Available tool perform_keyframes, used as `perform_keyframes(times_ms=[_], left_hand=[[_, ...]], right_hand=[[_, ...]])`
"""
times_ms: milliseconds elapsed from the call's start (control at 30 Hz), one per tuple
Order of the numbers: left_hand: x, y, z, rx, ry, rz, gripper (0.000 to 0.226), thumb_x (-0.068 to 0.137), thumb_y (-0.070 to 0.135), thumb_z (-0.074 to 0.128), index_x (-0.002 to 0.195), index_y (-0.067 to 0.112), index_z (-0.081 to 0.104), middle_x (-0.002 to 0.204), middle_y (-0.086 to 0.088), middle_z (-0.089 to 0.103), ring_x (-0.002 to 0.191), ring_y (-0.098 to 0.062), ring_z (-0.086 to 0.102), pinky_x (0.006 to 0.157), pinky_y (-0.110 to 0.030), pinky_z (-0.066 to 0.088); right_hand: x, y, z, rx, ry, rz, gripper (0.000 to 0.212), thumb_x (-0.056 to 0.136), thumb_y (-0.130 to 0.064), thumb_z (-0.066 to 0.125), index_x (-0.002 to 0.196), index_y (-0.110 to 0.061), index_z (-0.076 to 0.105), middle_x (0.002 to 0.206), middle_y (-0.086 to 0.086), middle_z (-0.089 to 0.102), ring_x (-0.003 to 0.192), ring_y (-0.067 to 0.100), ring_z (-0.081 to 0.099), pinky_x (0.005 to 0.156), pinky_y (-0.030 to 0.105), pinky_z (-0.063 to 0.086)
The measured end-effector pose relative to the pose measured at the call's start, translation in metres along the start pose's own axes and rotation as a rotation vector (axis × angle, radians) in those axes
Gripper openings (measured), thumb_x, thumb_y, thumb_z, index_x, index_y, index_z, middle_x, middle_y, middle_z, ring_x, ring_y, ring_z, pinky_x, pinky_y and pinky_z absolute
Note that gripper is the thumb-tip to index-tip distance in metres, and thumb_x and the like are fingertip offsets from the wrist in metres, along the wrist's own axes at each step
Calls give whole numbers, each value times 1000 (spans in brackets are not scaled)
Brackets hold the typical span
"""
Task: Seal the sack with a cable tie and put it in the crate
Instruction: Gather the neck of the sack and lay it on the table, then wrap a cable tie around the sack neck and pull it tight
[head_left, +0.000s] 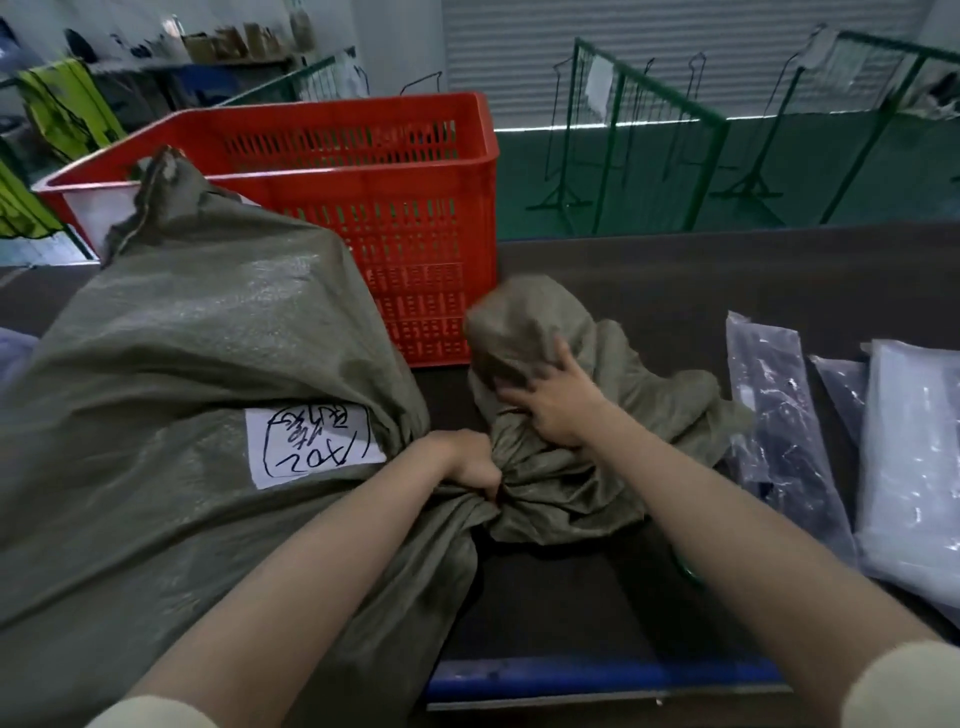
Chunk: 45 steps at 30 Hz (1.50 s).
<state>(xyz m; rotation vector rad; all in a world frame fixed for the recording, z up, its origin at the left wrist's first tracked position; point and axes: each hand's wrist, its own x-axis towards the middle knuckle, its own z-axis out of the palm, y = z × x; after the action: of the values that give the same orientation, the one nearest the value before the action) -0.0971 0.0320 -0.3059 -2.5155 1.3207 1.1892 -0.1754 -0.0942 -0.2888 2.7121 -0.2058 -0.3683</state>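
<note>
**Gripping the gathered neck of the sack**

Lying on its side across the dark table (675, 291), the full grey-green sack (197, 364) takes up the left half of the view, a white handwritten label (311, 441) stuck to its cloth. The left hand (470, 462) is clenched around the bunched neck. The right hand (556, 405) lies with fingers spread on the loose cloth beyond the neck, pressing it down. A cable tie may be there, but the folds hide it. The red crate (363, 171) stands behind the sack, touching it. Clear plastic packets (779, 415) lie to the right.
</note>
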Motion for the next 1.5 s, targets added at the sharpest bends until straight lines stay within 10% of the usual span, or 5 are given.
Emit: perform_keyframes(times_ms=[533, 767, 933, 1233, 1500], left_hand=[[14, -7, -14, -164, -18, -320, 36, 73, 16, 61, 107, 4, 61, 122, -16, 58, 98, -27, 55, 83, -30, 45], [15, -5, -19, -350, 134, -203, 52, 62, 20, 67, 114, 15, 60, 114, -8, 62, 105, -26, 57, 91, -33, 48], [12, -6, -6, -46, 67, -306, 103, 58, 28, 64, 147, 18, 14, 141, -13, 45, 119, -30, 50, 96, -35, 47], [-9, 51, -12, 407, 187, 121, 117, 71, 46, 66, 141, 34, -27, 156, -12, -22, 145, -32, -15, 117, -51, -7], [24, 172, 52, 383, 397, 623, 53, 85, 33, 52, 135, 19, 40, 151, -15, 25, 140, -30, 21, 114, -38, 18]], right_hand=[[-79, 26, 86, 461, -230, 139, 98, 72, -43, 68, 148, -17, 12, 154, 6, 23, 141, 25, 24, 112, 47, 19], [-62, 64, 76, 125, 686, 452, 30, 60, -10, 58, 85, -21, 71, 75, 7, 65, 77, 25, 46, 69, 35, 27], [-48, 40, 103, 607, -135, 253, 56, 88, -16, 45, 142, -25, 33, 144, 13, 38, 132, 31, 37, 108, 43, 29], [-73, 53, 102, 1134, -22, 331, 75, 74, -1, 55, 143, -14, 30, 146, 15, 35, 133, 31, 37, 109, 31, 33], [-138, 62, 133, 945, 420, 912, 28, 79, -1, 49, 100, -1, 67, 108, 22, 59, 104, 38, 53, 87, 39, 41]])
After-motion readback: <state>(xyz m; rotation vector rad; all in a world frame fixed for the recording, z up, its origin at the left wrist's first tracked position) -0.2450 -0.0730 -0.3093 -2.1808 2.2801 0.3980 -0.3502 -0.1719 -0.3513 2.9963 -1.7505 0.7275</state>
